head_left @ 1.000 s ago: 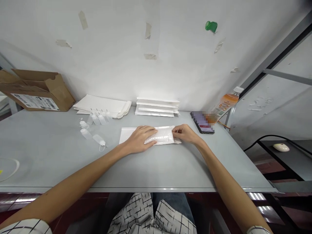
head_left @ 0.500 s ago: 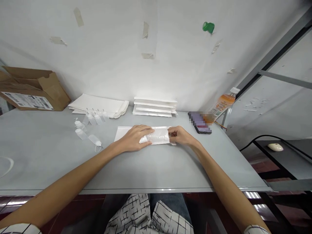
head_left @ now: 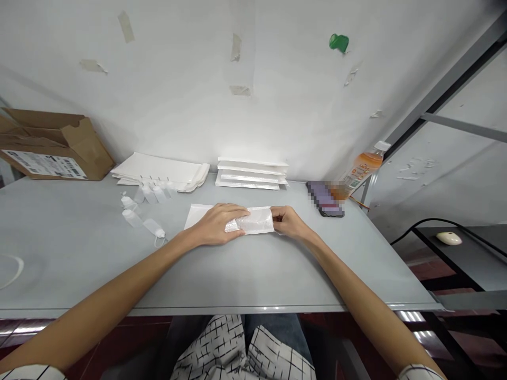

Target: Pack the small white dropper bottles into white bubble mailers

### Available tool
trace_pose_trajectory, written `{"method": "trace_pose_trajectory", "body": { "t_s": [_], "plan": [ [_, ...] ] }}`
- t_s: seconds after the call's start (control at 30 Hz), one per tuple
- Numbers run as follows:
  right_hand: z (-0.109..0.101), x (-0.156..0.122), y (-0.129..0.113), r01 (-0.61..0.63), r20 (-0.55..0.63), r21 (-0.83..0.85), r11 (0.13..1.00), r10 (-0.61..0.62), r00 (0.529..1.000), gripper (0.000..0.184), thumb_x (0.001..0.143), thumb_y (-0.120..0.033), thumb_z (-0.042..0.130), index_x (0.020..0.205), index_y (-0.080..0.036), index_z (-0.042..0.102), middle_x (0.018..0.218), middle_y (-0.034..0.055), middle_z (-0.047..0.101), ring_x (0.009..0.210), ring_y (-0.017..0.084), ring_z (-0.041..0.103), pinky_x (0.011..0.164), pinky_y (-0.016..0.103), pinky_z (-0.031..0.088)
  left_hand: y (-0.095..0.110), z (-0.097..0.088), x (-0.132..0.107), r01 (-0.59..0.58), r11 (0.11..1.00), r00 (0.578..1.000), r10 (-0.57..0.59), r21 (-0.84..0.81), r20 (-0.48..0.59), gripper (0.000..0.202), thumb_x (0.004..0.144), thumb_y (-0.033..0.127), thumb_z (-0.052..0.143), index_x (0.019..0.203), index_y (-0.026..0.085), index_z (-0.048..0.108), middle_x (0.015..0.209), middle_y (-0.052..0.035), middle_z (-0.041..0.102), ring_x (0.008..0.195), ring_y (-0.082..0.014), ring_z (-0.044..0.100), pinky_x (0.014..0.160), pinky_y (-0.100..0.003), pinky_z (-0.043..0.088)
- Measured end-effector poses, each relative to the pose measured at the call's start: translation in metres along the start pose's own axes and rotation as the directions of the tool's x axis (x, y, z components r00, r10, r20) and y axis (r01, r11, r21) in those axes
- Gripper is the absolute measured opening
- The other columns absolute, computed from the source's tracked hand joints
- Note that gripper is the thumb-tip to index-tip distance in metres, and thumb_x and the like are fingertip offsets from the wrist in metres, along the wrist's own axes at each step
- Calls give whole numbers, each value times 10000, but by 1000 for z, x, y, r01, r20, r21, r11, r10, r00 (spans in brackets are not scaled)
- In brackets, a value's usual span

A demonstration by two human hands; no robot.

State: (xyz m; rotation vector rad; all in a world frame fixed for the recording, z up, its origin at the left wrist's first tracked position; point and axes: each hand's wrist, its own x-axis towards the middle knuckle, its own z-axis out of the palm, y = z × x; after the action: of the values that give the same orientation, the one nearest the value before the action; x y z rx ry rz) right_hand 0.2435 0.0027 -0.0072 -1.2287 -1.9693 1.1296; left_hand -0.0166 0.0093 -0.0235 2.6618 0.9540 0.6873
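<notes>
A white padded envelope (head_left: 259, 219) with a shiny, crinkled surface lies on the grey table in front of me. Across its left half rests my left hand (head_left: 222, 224), thumb at the near edge and fingers over the top, holding it. At the envelope's right end, my right hand (head_left: 288, 221) is closed, its bent fingertips gripping the edge and partly hidden behind it. Several small white squeeze bottles stand or lie to the left, among them a lying bottle (head_left: 154, 228) near my left forearm.
Behind the hands stand stacked white envelopes (head_left: 252, 174), with more flat envelopes (head_left: 166, 168) to their left. An open cardboard box (head_left: 85, 148) occupies the far left. At right are a phone (head_left: 325, 198) and a bottle of orange drink (head_left: 360, 169).
My right hand has shifted slightly left at the envelope's right end, and the flap visible there before is now mostly out of sight. The left hand stays nearly still.
</notes>
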Motion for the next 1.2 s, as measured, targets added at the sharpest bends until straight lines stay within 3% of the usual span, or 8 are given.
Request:
{"method": "trace_pose_trajectory", "body": {
  "t_s": [0.2,0.43,0.53,0.7,0.87,1.07,1.2],
  "plan": [
    [-18,-2,1,-37,74,-64,997,42,996,203,695,-312,652,748,-145,755,749,23,648,599,104,437,541,241,349,0,-2,0,-18,1000,1000,18,9,21,468,888,443,623,1303,226,631,1341,-75,642,1256,-285,575,1080,-497,428],
    [-3,-2,-2,32,-3,-126,992,-33,999,153,685,-248,611,641,-146,716,687,16,565,574,95,405,520,240,321,1,0,-1,-17,999,1000,16,38,16,465,896,445,622,1300,215,626,1349,-82,636,1257,-283,568,1076,-495,422],
    [-12,-1,-4,11,26,-73,997,-9,1000,180,702,-308,661,680,-145,735,740,30,628,589,101,441,539,247,357,5,-1,-2,-37,997,999,34,71,39,450,922,427,595,1326,229,606,1372,-83,617,1274,-283,550,1085,-499,405],
    [-42,-5,1,-201,-115,-110,974,188,975,301,742,-441,705,758,-143,743,674,38,670,533,108,487,512,253,371,17,-1,-6,-107,979,989,87,172,117,497,984,281,469,1477,327,435,1535,-70,451,1396,-280,438,1168,-578,254],
    [-42,-8,0,-362,-74,-40,931,358,931,359,748,-492,722,720,-140,662,697,81,697,459,126,576,386,226,240,27,4,-7,-146,970,985,124,195,119,502,991,402,482,1475,279,438,1584,-78,370,1479,-294,307,1203,-579,182],
    [-32,-6,-4,-367,-207,-167,915,331,921,314,705,-415,764,829,-179,599,561,-15,631,381,81,443,432,238,323,40,9,-3,-204,951,977,185,233,103,478,1011,448,434,1403,186,512,1527,-129,452,1465,-297,336,1206,-555,193],
    [-29,-3,-4,-323,-113,-146,935,308,945,400,683,-458,763,572,-179,499,477,-59,433,453,58,313,453,241,216,43,14,-2,-198,951,978,176,239,113,497,1015,449,424,1423,169,480,1510,-135,474,1437,-291,386,1193,-544,222]
  ]
}}
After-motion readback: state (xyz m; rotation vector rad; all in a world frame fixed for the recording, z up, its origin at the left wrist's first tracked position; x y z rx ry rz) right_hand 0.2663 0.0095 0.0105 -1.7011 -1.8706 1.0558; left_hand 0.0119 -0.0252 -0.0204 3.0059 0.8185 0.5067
